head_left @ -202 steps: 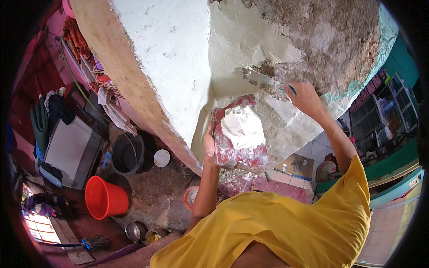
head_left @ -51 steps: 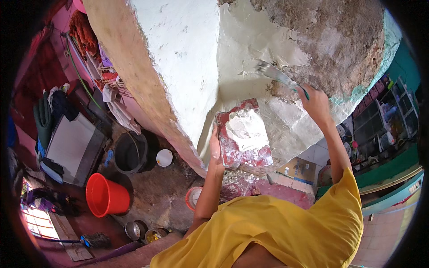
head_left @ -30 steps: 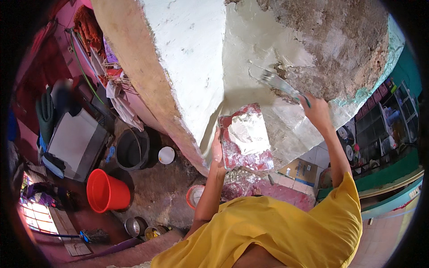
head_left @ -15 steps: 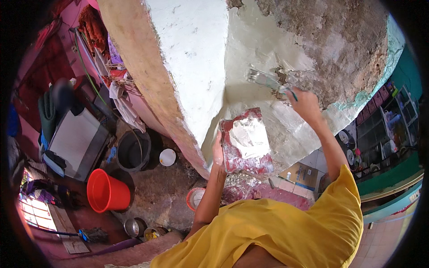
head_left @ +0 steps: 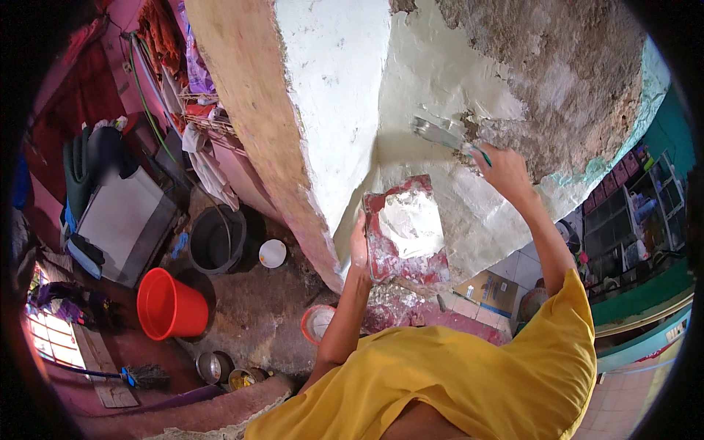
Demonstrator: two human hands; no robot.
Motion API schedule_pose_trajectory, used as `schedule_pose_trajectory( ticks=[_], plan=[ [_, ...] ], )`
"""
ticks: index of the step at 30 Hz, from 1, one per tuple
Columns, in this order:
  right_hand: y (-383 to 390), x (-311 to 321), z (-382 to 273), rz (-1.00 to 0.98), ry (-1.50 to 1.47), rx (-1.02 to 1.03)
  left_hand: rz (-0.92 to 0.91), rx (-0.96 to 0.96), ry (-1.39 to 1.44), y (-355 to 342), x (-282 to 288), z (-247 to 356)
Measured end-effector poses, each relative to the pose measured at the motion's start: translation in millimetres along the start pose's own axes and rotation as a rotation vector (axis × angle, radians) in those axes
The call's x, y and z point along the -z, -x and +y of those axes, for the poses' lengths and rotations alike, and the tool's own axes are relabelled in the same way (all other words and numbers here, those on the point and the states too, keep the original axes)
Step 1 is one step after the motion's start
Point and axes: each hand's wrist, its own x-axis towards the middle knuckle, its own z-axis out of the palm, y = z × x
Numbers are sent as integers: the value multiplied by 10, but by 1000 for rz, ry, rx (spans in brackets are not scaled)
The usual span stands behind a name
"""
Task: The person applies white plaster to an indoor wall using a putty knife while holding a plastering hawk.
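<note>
Red board (head_left: pixel 380 265) upright-ish, slightly tilted, white paste (head_left: pixel 411 224) spread over its middle. Left hand (head_left: pixel 358 246) has hold of the board's left edge; fingers partly hidden, so exact curl can't be told. Right hand (head_left: pixel 507 174), up and right of board, closed around the green end of 1 putty knife (head_left: pixel 438 134); knife sits above board, against or just over the cream plastered wall (head_left: pixel 447 81), contact unclear. Rough bare patch (head_left: pixel 561 81) farther up-right of board. 2 buckets, red (head_left: pixel 172 304) and black (head_left: pixel 213 246), well left of board.
</note>
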Motion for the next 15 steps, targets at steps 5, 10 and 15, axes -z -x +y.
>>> schedule_pose_trajectory(
  ticks=[5, 10, 15],
  plan=[
    [431, 424, 84, -53, 83, -148, 37, 5, -6, -15, 190, 32],
    [300, 472, -145, 65, -37, -95, 57, 27, -25, 31, 87, 28],
    [-106, 21, -171, 58, -30, -80, -4, 0, -17, -1, 15, -10]
  ],
)
